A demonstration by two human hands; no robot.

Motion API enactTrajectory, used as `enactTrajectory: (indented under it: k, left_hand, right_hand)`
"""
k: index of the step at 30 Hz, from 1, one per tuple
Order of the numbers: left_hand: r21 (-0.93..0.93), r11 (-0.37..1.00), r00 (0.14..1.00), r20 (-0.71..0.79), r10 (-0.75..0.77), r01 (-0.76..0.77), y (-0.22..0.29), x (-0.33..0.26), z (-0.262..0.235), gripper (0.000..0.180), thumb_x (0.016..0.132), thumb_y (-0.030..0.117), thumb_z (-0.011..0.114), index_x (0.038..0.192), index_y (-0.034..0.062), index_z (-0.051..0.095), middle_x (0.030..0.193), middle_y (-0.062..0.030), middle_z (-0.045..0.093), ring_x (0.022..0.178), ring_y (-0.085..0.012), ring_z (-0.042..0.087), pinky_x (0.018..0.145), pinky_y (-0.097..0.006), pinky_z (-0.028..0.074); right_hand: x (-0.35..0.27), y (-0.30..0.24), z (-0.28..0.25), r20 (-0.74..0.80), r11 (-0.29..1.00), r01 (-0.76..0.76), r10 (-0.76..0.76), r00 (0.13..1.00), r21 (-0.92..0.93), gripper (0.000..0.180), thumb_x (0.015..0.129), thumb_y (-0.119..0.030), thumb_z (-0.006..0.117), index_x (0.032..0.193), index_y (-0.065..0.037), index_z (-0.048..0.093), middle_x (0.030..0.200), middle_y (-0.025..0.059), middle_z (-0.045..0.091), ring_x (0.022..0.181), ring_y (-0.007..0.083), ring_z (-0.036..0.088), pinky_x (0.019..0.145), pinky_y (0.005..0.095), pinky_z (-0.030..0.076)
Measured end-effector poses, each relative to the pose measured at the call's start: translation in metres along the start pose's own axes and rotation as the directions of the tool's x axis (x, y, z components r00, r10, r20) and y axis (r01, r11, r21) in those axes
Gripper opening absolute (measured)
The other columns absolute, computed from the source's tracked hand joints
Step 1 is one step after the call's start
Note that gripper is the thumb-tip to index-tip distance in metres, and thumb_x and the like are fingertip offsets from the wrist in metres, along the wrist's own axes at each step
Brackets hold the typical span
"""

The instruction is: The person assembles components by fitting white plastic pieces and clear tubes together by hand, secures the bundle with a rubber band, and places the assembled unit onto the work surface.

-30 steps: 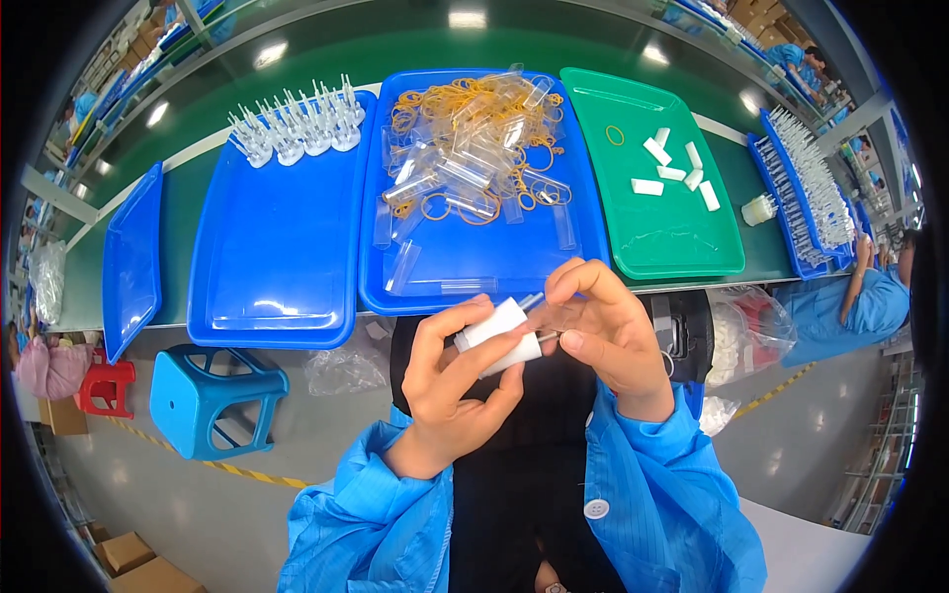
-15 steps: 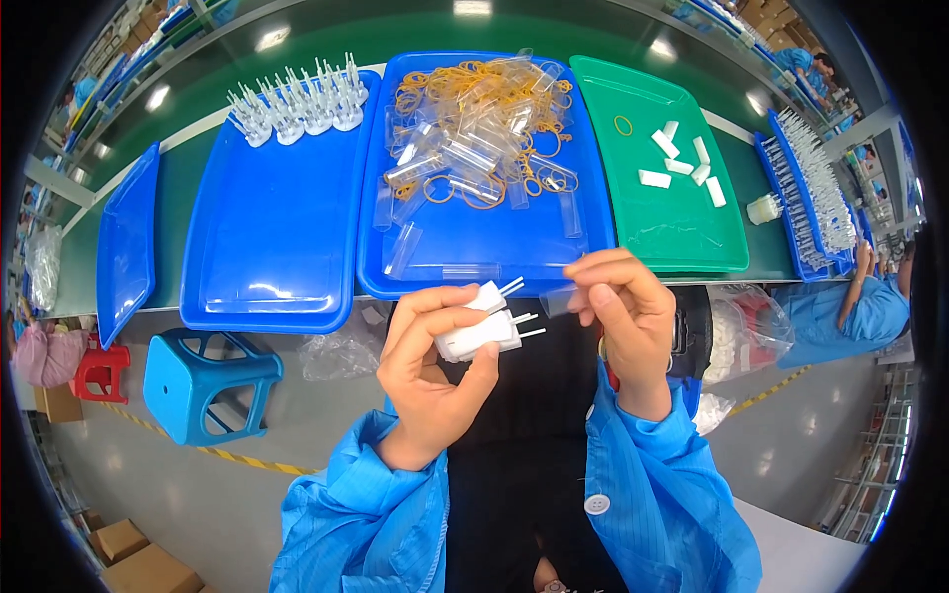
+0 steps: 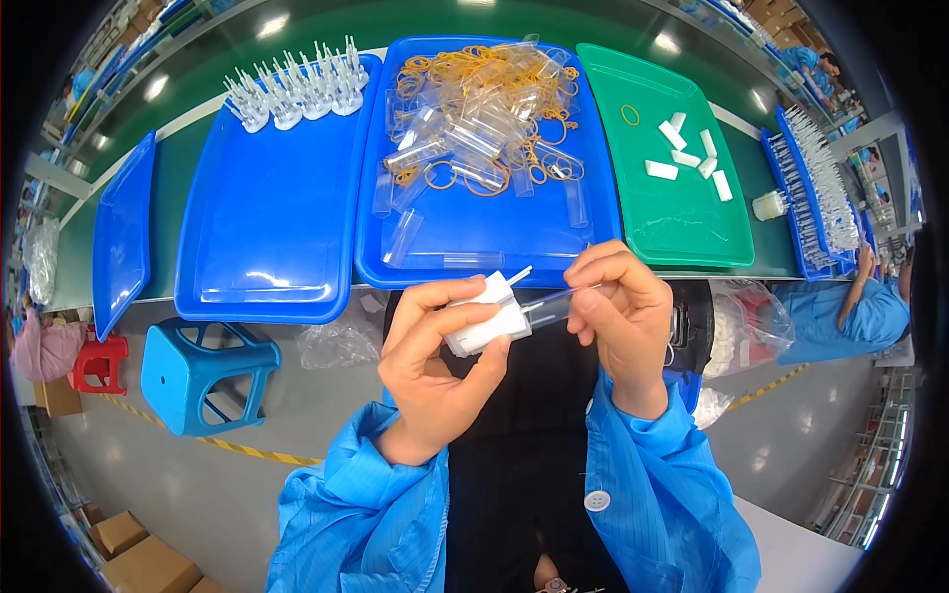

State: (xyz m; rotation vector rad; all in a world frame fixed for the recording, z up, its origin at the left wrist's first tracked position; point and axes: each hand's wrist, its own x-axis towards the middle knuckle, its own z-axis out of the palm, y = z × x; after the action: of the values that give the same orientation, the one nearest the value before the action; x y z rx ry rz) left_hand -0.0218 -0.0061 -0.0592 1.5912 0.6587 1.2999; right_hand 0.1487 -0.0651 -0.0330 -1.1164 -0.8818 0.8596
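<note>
White blocks in L hand grip; clear sleeve, R hand; any print illegible.

White pieces: no lettering I can make out
Blue tray: nothing readable on it either
Cardboard boxes: same, zero legible text
Floor tape: yellow and dark stripes, no words

Floor grey, glossy, crossed by yellow-striped tape; blue stool near red stool; cardboard boxes lower left; green-topped bench ahead
</note>
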Motion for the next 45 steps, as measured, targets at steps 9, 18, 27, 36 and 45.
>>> enactTrajectory:
  k: [9, 18, 27, 36, 45]
  left_hand:
    - [0.041, 0.999, 0.999, -0.035, 0.013, -0.012, -0.001, 0.001, -0.001, 0.024, 0.069, -0.006, 0.074, 0.092, -0.0025, 0.068, 0.108, -0.0162, 0.061, 0.103, -0.0277, 0.062, 0.083, -0.034, 0.052]
    - [0.029, 0.999, 0.999, -0.009, 0.038, -0.037, -0.002, 0.001, 0.000, 0.025, 0.068, -0.007, 0.074, 0.092, -0.0019, 0.068, 0.106, -0.0153, 0.061, 0.102, -0.0287, 0.063, 0.083, -0.035, 0.053]
    - [0.066, 0.992, 0.994, 0.028, 0.107, -0.109, -0.003, 0.002, -0.003, 0.028, 0.066, -0.009, 0.073, 0.092, -0.0006, 0.068, 0.104, -0.0151, 0.061, 0.100, -0.0292, 0.064, 0.080, -0.035, 0.054]
    - [0.094, 0.984, 0.987, 0.063, 0.145, -0.151, -0.003, 0.004, -0.003, 0.028, 0.067, -0.008, 0.072, 0.093, -0.0011, 0.068, 0.106, -0.0159, 0.061, 0.100, -0.0302, 0.064, 0.082, -0.035, 0.054]
    - [0.090, 0.987, 0.991, 0.039, 0.127, -0.130, -0.002, 0.003, 0.001, 0.024, 0.071, -0.008, 0.070, 0.094, -0.0041, 0.065, 0.109, -0.0181, 0.058, 0.106, -0.0300, 0.060, 0.087, -0.037, 0.051]
  right_hand:
    - [0.001, 0.000, 0.003, 0.010, 1.000, -0.012, 0.012, 1.000, 0.005, 0.008, 0.082, 0.003, 0.067, 0.088, 0.004, 0.061, 0.092, 0.0096, 0.057, 0.061, 0.0097, 0.061, 0.046, 0.0165, 0.046]
    - [-0.001, 0.005, 0.005, 0.012, 0.996, 0.087, -0.086, 0.996, -0.037, 0.010, 0.081, 0.006, 0.066, 0.089, 0.005, 0.060, 0.097, 0.0103, 0.054, 0.065, 0.0106, 0.062, 0.050, 0.0182, 0.051]
    - [0.002, 0.002, 0.006, 0.043, 0.995, 0.055, -0.052, 0.998, -0.077, 0.010, 0.081, 0.005, 0.066, 0.090, 0.006, 0.061, 0.094, 0.0100, 0.055, 0.065, 0.0106, 0.062, 0.050, 0.0185, 0.050]
    - [0.004, -0.008, 0.004, 0.092, 0.992, -0.124, 0.125, 0.988, -0.016, 0.010, 0.084, -0.001, 0.067, 0.091, 0.002, 0.061, 0.080, 0.0064, 0.063, 0.063, 0.0076, 0.061, 0.050, 0.0174, 0.048]
    - [0.000, 0.004, 0.013, -0.015, 0.996, -0.026, 0.027, 1.000, 0.080, 0.017, 0.085, 0.000, 0.067, 0.097, 0.002, 0.055, 0.084, 0.0102, 0.065, 0.065, 0.0100, 0.064, 0.051, 0.0193, 0.050]
